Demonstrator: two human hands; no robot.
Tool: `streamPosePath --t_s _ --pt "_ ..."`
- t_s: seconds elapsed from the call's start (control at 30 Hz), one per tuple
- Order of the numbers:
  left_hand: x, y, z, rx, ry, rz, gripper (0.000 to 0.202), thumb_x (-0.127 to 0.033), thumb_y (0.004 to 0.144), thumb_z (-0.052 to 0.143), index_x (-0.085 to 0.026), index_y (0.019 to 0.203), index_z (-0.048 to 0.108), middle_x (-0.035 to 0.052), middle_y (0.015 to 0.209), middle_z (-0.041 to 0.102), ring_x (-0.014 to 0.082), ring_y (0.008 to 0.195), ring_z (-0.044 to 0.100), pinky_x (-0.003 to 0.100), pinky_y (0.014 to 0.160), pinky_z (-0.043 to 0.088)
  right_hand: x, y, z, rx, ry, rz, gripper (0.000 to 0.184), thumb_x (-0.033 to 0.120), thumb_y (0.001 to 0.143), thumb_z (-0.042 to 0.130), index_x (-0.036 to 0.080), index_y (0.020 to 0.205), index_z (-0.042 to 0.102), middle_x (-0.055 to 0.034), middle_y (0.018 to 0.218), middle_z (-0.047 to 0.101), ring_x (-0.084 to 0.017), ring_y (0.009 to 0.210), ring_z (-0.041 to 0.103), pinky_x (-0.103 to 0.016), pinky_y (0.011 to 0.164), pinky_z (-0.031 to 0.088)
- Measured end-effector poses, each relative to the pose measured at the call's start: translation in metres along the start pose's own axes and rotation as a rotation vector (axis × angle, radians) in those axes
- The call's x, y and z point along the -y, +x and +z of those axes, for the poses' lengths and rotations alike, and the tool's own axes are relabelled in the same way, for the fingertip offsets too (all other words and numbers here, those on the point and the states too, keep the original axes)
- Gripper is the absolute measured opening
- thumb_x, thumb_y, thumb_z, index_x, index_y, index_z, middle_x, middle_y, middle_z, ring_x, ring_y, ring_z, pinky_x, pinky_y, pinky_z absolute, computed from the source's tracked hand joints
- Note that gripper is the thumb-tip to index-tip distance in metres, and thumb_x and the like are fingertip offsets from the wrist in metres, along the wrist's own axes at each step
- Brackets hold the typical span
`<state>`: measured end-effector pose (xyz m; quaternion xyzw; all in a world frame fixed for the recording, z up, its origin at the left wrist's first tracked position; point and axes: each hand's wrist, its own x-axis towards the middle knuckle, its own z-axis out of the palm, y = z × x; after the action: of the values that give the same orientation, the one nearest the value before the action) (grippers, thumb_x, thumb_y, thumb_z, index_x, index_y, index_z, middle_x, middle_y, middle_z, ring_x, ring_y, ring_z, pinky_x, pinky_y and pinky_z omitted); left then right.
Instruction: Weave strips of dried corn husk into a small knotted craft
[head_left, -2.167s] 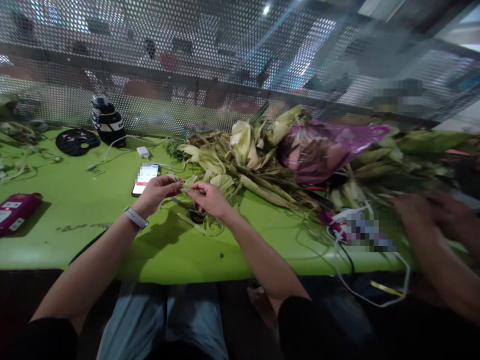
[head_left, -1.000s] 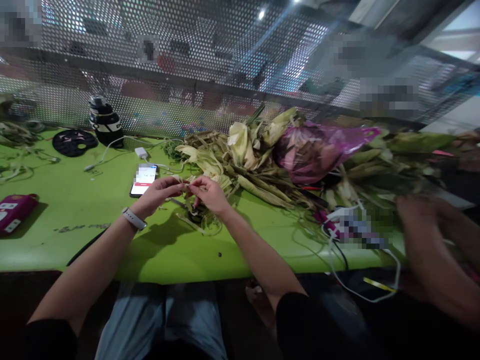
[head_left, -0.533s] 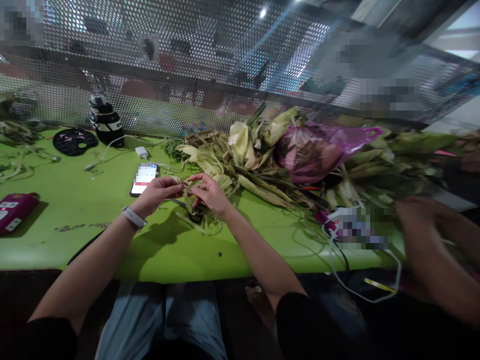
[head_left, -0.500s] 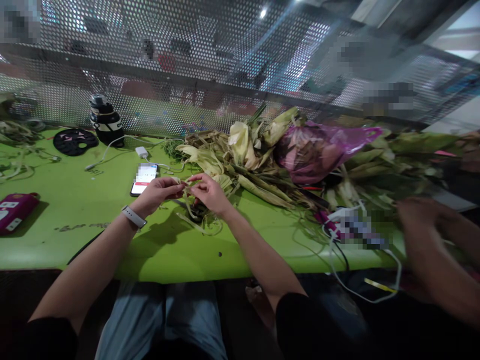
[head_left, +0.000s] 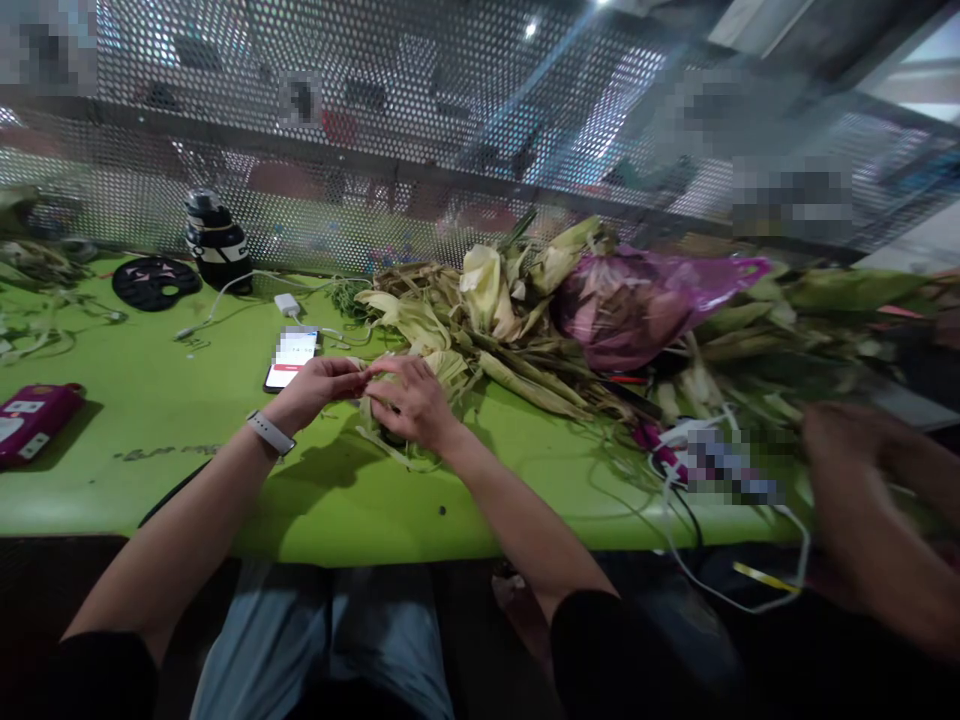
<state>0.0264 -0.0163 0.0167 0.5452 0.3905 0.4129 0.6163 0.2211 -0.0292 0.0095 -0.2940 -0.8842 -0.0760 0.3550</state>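
Observation:
Over the green table (head_left: 225,500), my left hand (head_left: 319,385) pinches a pale strip of corn husk (head_left: 358,368) between thumb and fingertips. A watch with a light band is on that wrist. Against it, my right hand (head_left: 411,400) has its fingers bent round the same strip, the fingertips meeting those of the left. Part of the strip is hidden behind the fingers. Loose pale husk strips (head_left: 409,462) lie on the table beneath the right hand. Just behind my left hand is a phone (head_left: 292,358) with a lit screen.
Behind my hands spreads a heap of corn husks (head_left: 517,370) with a pink plastic bag (head_left: 622,310). A black bottle (head_left: 219,245) and a black palette-shaped piece (head_left: 155,284) stand back left, a maroon box (head_left: 37,422) at left. Cables (head_left: 667,500) and a co-worker's blurred hands (head_left: 847,430) are right.
My right hand has turned, its fingers now lying over the strip, closer to my left hand. My left hand keeps its pinch almost in place.

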Motion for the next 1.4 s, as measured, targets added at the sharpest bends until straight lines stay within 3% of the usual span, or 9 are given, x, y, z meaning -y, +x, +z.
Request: streamPosePath --t_s 0.17,0.27,0.37,0.5,0.63,0.87,1.03,1.17,1.4 --pt "-0.002 0.0 0.001 0.034 0.206 0.07 0.029 -0.04 0.065 0.078 -0.015 0.076 0.072 0.0024 0.072 0.069 0.0124 0.066 0.058 0.029 0.072 0.047 0.003 0.002 -0.003 -0.108 0.271 0.131 0.01 0.028 0.085 0.058 0.022 0.088 0.065 -0.0073 0.105 0.062 -0.021 0.103 0.055 -0.039 0.093 0.043" --pt "-0.003 -0.001 0.0 0.144 0.315 0.095 0.026 -0.039 0.069 0.074 -0.015 0.078 0.073 0.0031 0.074 0.069 0.0138 0.068 0.059 0.029 0.071 0.047 0.001 0.004 -0.003 -0.185 0.475 0.25 0.009 0.03 0.082 0.06 0.021 0.083 0.063 -0.0071 0.101 0.06 -0.02 0.101 0.057 -0.037 0.091 0.046" --pt "-0.005 -0.003 -0.001 0.289 0.319 0.091 0.024 -0.039 0.072 0.072 -0.016 0.078 0.072 0.0038 0.075 0.07 0.0148 0.07 0.061 0.03 0.074 0.048 -0.001 0.005 -0.001 -0.144 0.632 0.384 0.013 0.033 0.08 0.059 0.02 0.078 0.059 -0.0043 0.091 0.061 -0.018 0.09 0.058 -0.034 0.086 0.047" --pt "-0.008 -0.006 -0.001 0.366 0.31 0.076 0.023 -0.038 0.073 0.07 -0.016 0.077 0.071 0.0038 0.073 0.069 0.0139 0.069 0.06 0.029 0.073 0.049 -0.001 0.005 0.002 -0.075 0.732 0.496 0.014 0.033 0.079 0.059 0.02 0.078 0.056 -0.0009 0.079 0.059 -0.015 0.079 0.056 -0.031 0.079 0.046" --pt "-0.01 -0.006 -0.001 0.381 0.318 0.075 0.022 -0.037 0.074 0.07 -0.015 0.076 0.072 0.0029 0.07 0.068 0.012 0.064 0.058 0.026 0.068 0.049 -0.001 0.004 0.001 -0.018 0.775 0.472 0.012 0.031 0.081 0.056 0.02 0.081 0.054 -0.0017 0.084 0.06 -0.015 0.081 0.056 -0.03 0.079 0.046" --pt "-0.007 -0.004 -0.007 0.454 0.346 0.046 0.023 -0.037 0.076 0.069 -0.015 0.079 0.073 0.0044 0.072 0.069 0.0132 0.065 0.06 0.027 0.068 0.05 0.001 0.006 -0.006 0.033 0.602 0.308 0.009 0.03 0.085 0.051 0.021 0.085 0.052 -0.0038 0.086 0.058 -0.016 0.084 0.056 -0.031 0.079 0.047" --pt "-0.007 -0.004 -0.006 0.377 0.34 0.08 0.022 -0.036 0.075 0.07 -0.018 0.087 0.073 0.0048 0.081 0.07 0.0155 0.076 0.062 0.03 0.076 0.051 0.0 0.006 -0.007 -0.064 0.55 0.244 0.008 0.029 0.084 0.054 0.021 0.082 0.053 -0.0051 0.087 0.059 -0.017 0.085 0.057 -0.033 0.08 0.048" --pt "-0.01 -0.005 -0.004 0.268 0.362 0.089 0.022 -0.038 0.077 0.069 -0.017 0.083 0.072 0.0033 0.076 0.068 0.0122 0.068 0.059 0.026 0.069 0.05 -0.004 0.004 -0.007 -0.112 0.491 0.213 0.005 0.026 0.082 0.057 0.021 0.079 0.056 -0.0053 0.086 0.06 -0.019 0.087 0.057 -0.035 0.08 0.048" --pt "-0.011 -0.006 -0.003 0.297 0.296 0.079 0.02 -0.034 0.077 0.069 -0.016 0.085 0.07 0.0039 0.08 0.068 0.0141 0.076 0.06 0.029 0.076 0.048 -0.005 0.004 -0.002 -0.137 0.459 0.199 0.002 0.022 0.081 0.059 0.021 0.08 0.061 -0.0069 0.092 0.062 -0.02 0.093 0.058 -0.037 0.086 0.047"
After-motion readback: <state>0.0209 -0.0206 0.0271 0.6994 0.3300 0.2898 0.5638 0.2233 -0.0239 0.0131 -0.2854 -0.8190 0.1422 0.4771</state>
